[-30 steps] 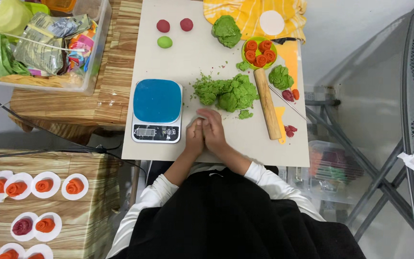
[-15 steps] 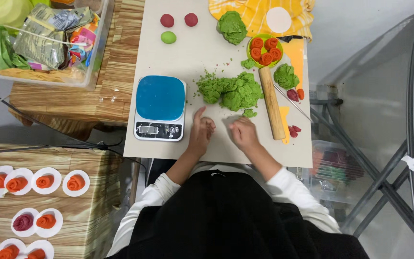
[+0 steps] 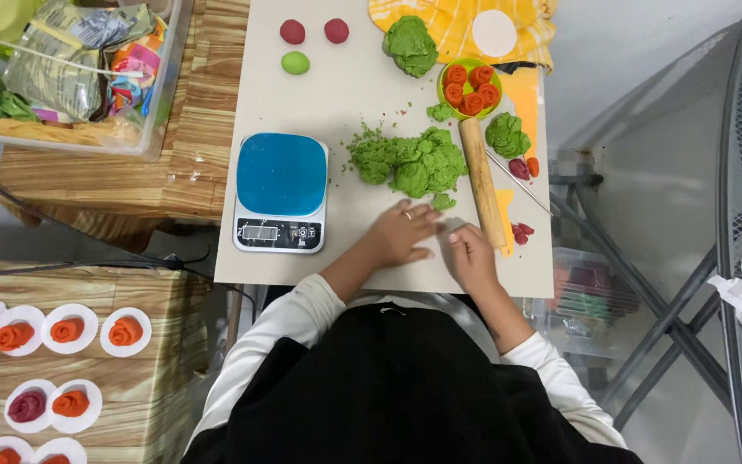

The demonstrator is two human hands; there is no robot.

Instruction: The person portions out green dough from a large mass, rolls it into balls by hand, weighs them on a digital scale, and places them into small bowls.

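Observation:
My left hand (image 3: pixel 403 234) lies flat on the pale table (image 3: pixel 345 103), fingers spread, just below a crumbly heap of green dough (image 3: pixel 410 161). A small green dough bit (image 3: pixel 443 202) sits right above its fingertips. My right hand (image 3: pixel 471 254) rests beside it, fingers loosely curled on the tabletop, close to the lower end of a wooden rolling pin (image 3: pixel 483 182). Whether a small piece lies under either hand is hidden. A kitchen scale with a blue top (image 3: pixel 282 191) stands left of my left hand.
A green bowl of orange dough rolls (image 3: pixel 470 88), green dough lumps (image 3: pixel 411 45) (image 3: pixel 507 135), two dark red balls (image 3: pixel 292 32) and a light green ball (image 3: pixel 295 63) lie farther up. A clear bin (image 3: pixel 70 69) sits left. White cups with orange rolls (image 3: pixel 53 331) lie at lower left.
My hands, joined together a second ago, have separated. The right hand moved right toward the rolling pin, and the left hand flattened on the table below the green dough.

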